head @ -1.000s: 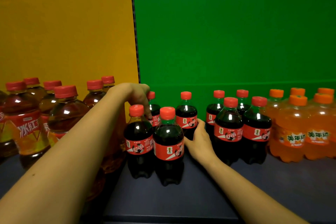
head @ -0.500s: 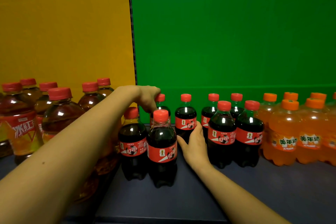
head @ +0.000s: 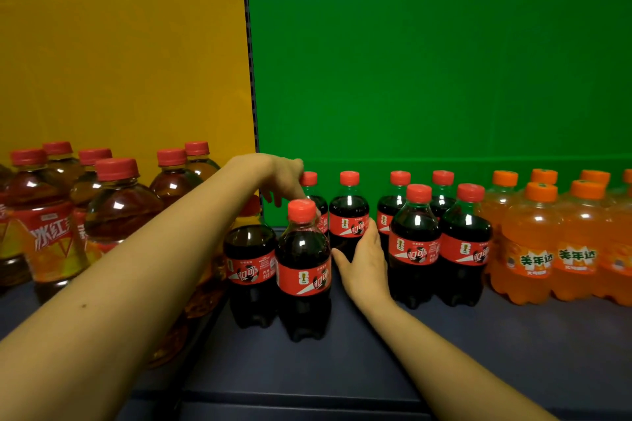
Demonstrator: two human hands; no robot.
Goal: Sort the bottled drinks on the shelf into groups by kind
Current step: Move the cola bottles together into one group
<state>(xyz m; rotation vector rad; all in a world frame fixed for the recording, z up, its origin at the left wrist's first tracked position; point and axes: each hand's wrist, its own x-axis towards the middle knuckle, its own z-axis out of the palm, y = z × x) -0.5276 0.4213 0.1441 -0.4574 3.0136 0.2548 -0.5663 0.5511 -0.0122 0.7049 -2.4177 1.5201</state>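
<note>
I see dark blue shelf (head: pixel 513 345): iced tea bottles (head: pixel 116 215) upright at left, cola bottles (head: pixel 413 243) middle, orange soda bottles (head: pixel 533 249) right.

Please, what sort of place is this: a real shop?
Probably a staged display, not a shop: iced tea bottles, cola bottles and orange soda bottles stand on a dark shelf before a yellow panel and a green panel.

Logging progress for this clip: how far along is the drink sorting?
Mostly done: iced tea bottles stand left, orange soda bottles right, cola bottles between. In hand: the right hand grips a rear cola bottle; the left hand reaches the rear-left cola bottle. Remaining: likely closing the gap in the cola group.
</note>
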